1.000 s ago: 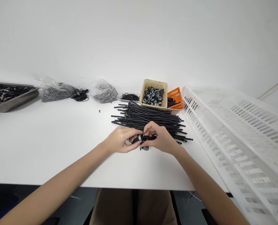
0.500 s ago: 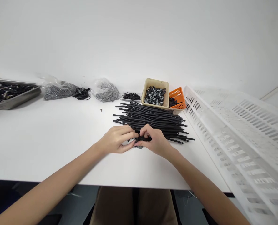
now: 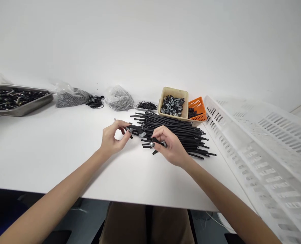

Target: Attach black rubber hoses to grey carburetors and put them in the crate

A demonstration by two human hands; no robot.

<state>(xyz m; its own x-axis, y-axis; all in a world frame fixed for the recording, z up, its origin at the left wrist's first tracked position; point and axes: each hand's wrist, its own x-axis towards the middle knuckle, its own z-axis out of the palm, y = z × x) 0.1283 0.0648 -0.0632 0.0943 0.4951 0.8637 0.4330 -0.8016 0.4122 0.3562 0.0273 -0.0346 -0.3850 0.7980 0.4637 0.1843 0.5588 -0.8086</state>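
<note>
My left hand (image 3: 114, 138) is closed in a pinch on a short black piece with a grey cup-like end (image 3: 141, 134), held over the left ends of a pile of long black tubes (image 3: 175, 125). Between the fingers of my right hand (image 3: 171, 146) is another short black piece with a grey ring (image 3: 163, 144); part of it is hidden by the thumb and palm. This hand is in front of the tube pile, to the right of my left hand.
Behind the tubes stand a cream bin (image 3: 162, 98) of black-and-grey pieces and an orange basket (image 3: 200, 103). White perforated crates (image 3: 244, 142) lean at the right. Plastic bags (image 3: 119, 98), black cords (image 3: 95, 101) and a metal tray (image 3: 20, 110) line the back left.
My hands have moved apart, the left one away to the left and forward. Each now holds its own black-and-grey piece, where before they met at one spot.
</note>
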